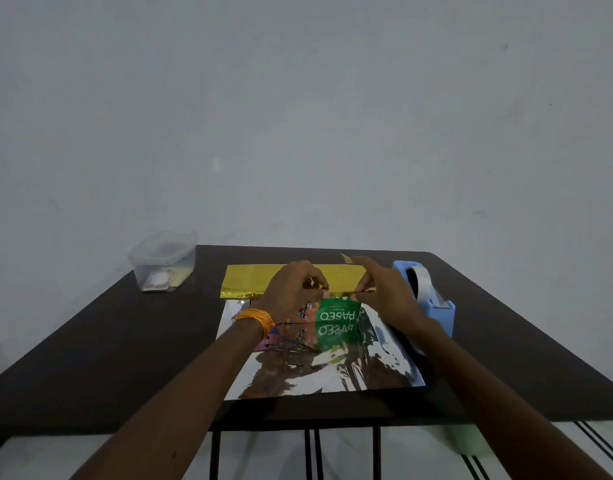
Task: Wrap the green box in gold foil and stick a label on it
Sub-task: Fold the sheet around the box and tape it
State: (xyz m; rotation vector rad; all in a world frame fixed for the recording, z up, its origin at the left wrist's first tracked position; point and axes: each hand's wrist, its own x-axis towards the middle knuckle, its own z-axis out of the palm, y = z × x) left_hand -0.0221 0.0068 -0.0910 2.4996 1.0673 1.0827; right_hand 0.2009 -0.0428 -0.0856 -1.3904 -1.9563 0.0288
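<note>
A green box (336, 311) printed "PASEO" lies on a foil sheet in the middle of the dark table. The sheet's far flap (249, 278) is folded over the box top, gold side up. Its near part (332, 372) lies flat with the silver side up and mirrors the box. My left hand (294, 292), with orange bangles at the wrist, pinches the gold flap's front edge. My right hand (381, 292) pinches the same edge further right. A small strip of tape (346, 258) appears to stick to one of its fingers.
A blue tape dispenser (433, 299) with a clear roll stands right of the foil, partly behind my right forearm. A clear plastic tub (163, 259) with small items sits at the table's far left corner. A grey wall rises behind the table (90, 341).
</note>
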